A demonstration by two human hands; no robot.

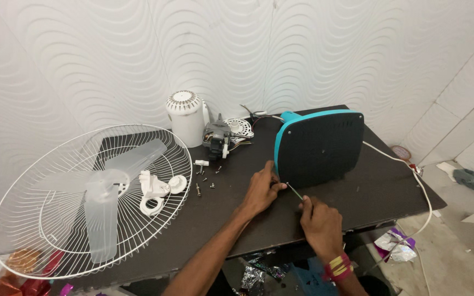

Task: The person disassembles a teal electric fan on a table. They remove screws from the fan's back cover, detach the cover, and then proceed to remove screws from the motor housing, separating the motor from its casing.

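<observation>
A teal-edged fan base (320,146) with a dark underside stands on its edge on the dark table (379,192). My left hand (261,191) rests against the base's lower left corner, fingers pinched there. My right hand (320,223) grips a thin green-handled screwdriver (294,191) whose tip points at that same corner. A red and yellow thread band circles my right wrist.
A white wire fan guard (39,230) with a clear blade (102,205) lies at the left, overhanging the table. White plastic parts (154,192), loose screws (204,178), a motor (216,138) and a white motor cover (185,118) sit behind. A white cord (421,189) trails right.
</observation>
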